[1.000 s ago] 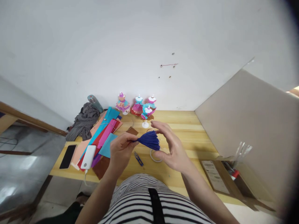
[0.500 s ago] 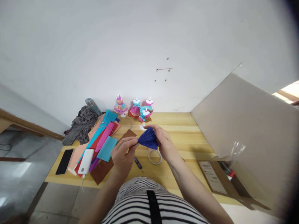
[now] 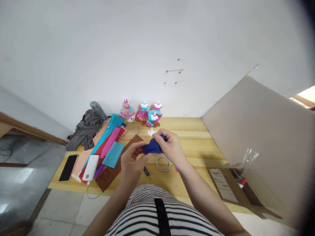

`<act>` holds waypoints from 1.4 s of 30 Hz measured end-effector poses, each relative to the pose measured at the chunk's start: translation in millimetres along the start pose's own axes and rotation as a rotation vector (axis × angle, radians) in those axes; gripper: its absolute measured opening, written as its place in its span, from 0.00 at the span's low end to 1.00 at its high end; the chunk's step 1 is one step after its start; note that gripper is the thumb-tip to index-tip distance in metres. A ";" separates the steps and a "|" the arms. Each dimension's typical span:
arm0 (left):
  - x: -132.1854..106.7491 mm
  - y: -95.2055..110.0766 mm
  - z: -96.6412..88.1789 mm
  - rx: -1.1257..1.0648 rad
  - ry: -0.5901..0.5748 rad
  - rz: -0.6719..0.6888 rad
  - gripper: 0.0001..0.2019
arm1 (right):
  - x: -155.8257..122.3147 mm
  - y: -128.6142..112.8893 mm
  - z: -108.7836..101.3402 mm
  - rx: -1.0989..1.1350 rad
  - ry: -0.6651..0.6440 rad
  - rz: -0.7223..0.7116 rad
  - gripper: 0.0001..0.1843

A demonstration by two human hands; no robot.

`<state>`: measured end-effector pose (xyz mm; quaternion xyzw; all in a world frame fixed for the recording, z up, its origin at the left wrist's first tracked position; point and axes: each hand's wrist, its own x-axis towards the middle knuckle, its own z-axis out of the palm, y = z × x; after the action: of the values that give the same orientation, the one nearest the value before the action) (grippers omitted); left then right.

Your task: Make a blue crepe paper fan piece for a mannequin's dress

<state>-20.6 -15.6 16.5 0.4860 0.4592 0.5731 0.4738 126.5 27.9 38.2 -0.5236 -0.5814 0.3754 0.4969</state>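
Both hands hold a pleated dark blue paper fan [image 3: 151, 147] above the wooden table [image 3: 197, 137]. My left hand [image 3: 131, 160] pinches its narrow left end between thumb and fingers. My right hand [image 3: 169, 146] is closed over its wide right end, fingers curled round the pleats. A white tape roll [image 3: 163, 163] lies flat on the table just below my right hand. Small blue scissors [image 3: 146, 170] lie beside my left hand, partly hidden by it.
Several small paper-dress dolls [image 3: 142, 113] stand at the back by the wall. Coloured paper sheets [image 3: 110, 144], a white power bank [image 3: 90, 167] and a black phone [image 3: 68, 167] lie at the left. A striped cloth [image 3: 85, 129] is heaped at the back left. A grey board [image 3: 261, 131] and an open cardboard box [image 3: 236, 186] stand at the right.
My right hand went from spread open beside the fan to closed over its wide end, squeezing the pleats together. Both hands moved slightly away from me.
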 end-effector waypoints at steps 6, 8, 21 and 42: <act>-1.7 8.2 -3.5 -0.185 -0.089 -0.214 0.32 | 1.0 0.8 -2.8 -0.023 -0.069 -0.054 0.15; -2.1 11.9 -7.3 -0.225 -0.156 -0.286 0.34 | 1.5 1.9 -4.7 -0.039 -0.122 -0.081 0.15; 8.7 14.1 -11.5 -0.167 -0.680 -0.718 0.23 | 11.8 -13.6 -13.2 -0.357 -0.621 -0.307 0.12; 13.0 -2.0 12.1 -0.109 -0.602 -0.623 0.21 | -8.8 17.2 -50.4 0.383 -0.460 0.245 0.27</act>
<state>-9.4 -1.7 17.5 0.4441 0.3942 0.2592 0.7617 179.1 17.9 31.4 -0.3880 -0.5297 0.6438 0.3929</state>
